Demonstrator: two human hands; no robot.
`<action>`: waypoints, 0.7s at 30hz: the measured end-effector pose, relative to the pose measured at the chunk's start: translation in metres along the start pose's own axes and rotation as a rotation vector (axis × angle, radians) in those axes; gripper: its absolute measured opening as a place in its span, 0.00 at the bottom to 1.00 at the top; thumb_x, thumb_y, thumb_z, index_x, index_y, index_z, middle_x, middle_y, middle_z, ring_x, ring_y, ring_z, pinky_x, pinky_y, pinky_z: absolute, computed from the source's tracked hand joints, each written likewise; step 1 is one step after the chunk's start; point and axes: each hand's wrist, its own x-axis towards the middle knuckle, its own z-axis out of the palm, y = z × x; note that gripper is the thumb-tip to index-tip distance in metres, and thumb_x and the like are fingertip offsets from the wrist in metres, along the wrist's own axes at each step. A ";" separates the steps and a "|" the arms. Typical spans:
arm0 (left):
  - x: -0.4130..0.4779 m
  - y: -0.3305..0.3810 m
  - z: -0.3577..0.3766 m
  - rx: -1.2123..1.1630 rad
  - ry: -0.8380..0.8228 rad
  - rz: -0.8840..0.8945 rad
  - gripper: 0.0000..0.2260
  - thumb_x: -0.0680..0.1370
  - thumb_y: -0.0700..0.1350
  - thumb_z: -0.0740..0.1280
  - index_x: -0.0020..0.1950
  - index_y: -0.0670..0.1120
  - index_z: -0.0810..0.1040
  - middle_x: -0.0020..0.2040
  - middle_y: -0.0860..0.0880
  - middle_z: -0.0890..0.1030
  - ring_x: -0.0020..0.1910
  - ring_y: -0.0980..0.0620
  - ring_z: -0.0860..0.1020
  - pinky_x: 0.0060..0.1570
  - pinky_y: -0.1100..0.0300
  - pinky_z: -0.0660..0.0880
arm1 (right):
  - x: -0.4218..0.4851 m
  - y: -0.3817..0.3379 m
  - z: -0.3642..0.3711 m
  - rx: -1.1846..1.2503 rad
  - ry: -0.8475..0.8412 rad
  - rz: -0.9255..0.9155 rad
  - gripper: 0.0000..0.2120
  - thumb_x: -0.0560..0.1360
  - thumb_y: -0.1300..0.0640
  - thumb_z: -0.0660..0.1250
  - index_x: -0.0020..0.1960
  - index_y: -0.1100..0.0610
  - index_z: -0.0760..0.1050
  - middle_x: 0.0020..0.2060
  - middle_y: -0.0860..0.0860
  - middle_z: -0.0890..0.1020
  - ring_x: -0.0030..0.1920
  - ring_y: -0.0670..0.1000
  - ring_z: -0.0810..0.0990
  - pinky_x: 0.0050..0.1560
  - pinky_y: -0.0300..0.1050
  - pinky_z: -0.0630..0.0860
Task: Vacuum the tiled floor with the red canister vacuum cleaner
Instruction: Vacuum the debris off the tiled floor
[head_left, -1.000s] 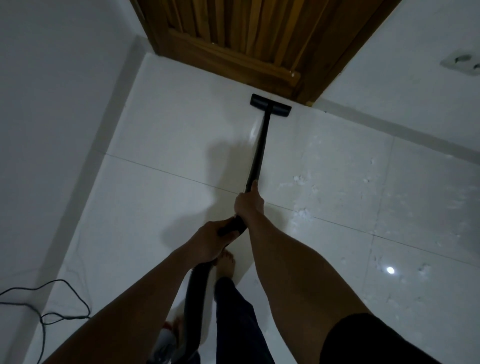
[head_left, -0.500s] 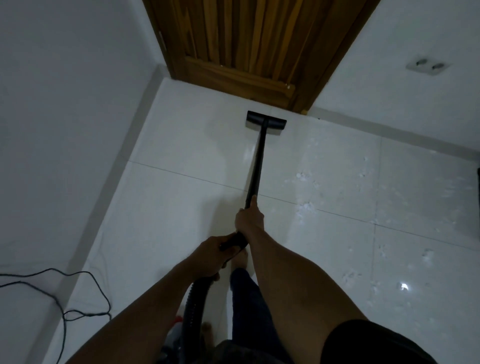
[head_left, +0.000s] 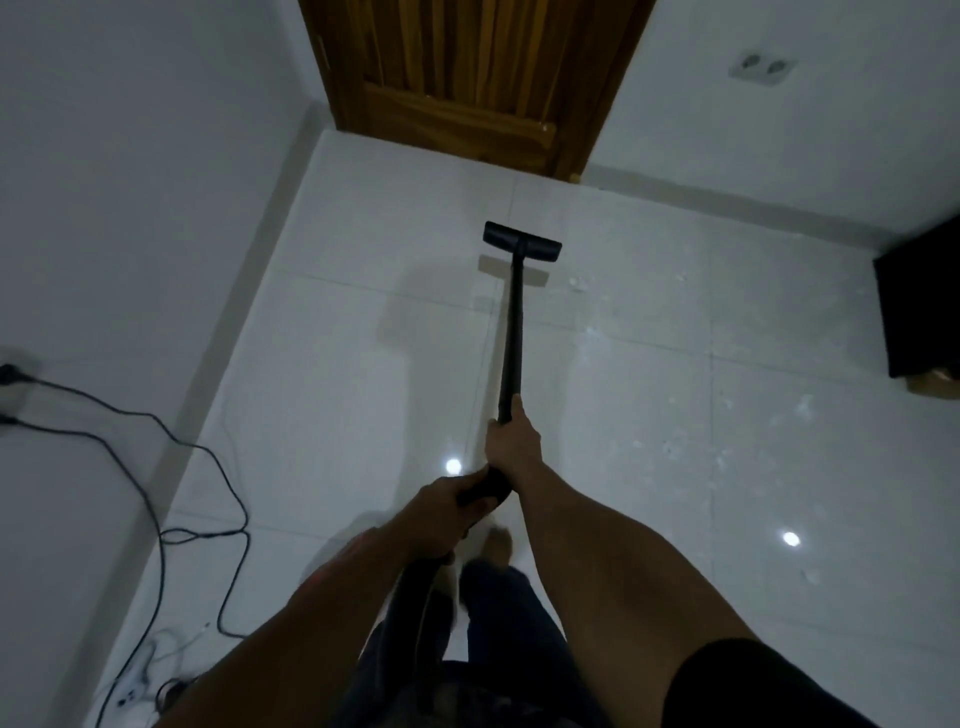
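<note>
Grip first: the right hand (head_left: 511, 444) is wrapped tight round the lower end of the slim black wand (head_left: 511, 322), fingers curled, thumb lying up along the tube. Just behind it, lower in the frame, the left hand (head_left: 441, 512) grips the thicker, rounded black handle end, fingers closed round it too. The wand runs straight up the centre of the frame to a flat, T-shaped black floor nozzle (head_left: 522, 241), set crosswise down at the glossy white tiled floor (head_left: 337, 364), and there's its pale reflection in the tile just below it. The nozzle sits upper centre, well short of the slatted brown wooden door (head_left: 467, 67) at the top. Big square tiles, thin grout lines, two round light glints shining off them. Scattered white crumbs (head_left: 670, 447) speckle the tiles to the right of the wand. Thin dark cables (head_left: 156, 441) loop across the left side, from the white wall down to the lower left corner, where it all turns blurry. A double wall socket (head_left: 762, 67) sits upper right, and a dark boxy piece of furniture (head_left: 919, 312) juts in at the right edge. At the bottom centre are dark trousers (head_left: 498, 623) and a bare foot (head_left: 496, 543) on the tile.
</note>
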 end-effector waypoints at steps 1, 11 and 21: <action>-0.009 -0.005 0.013 0.024 -0.004 0.015 0.19 0.82 0.57 0.63 0.73 0.58 0.71 0.51 0.48 0.85 0.45 0.51 0.84 0.45 0.58 0.80 | -0.012 0.015 0.000 0.004 0.008 0.009 0.32 0.82 0.52 0.59 0.80 0.46 0.47 0.61 0.58 0.77 0.44 0.51 0.79 0.38 0.40 0.73; -0.127 -0.063 0.153 -0.027 -0.010 0.058 0.19 0.80 0.58 0.64 0.72 0.62 0.72 0.32 0.49 0.80 0.30 0.51 0.79 0.34 0.57 0.79 | -0.131 0.170 0.002 0.027 0.008 -0.021 0.32 0.82 0.51 0.59 0.81 0.49 0.47 0.67 0.56 0.75 0.37 0.45 0.71 0.31 0.33 0.66; -0.263 -0.101 0.288 -0.040 -0.096 0.003 0.10 0.82 0.52 0.65 0.60 0.66 0.76 0.30 0.60 0.80 0.27 0.63 0.76 0.29 0.70 0.73 | -0.268 0.335 0.017 0.019 -0.070 0.044 0.34 0.80 0.56 0.59 0.80 0.48 0.45 0.61 0.59 0.77 0.43 0.51 0.77 0.40 0.42 0.73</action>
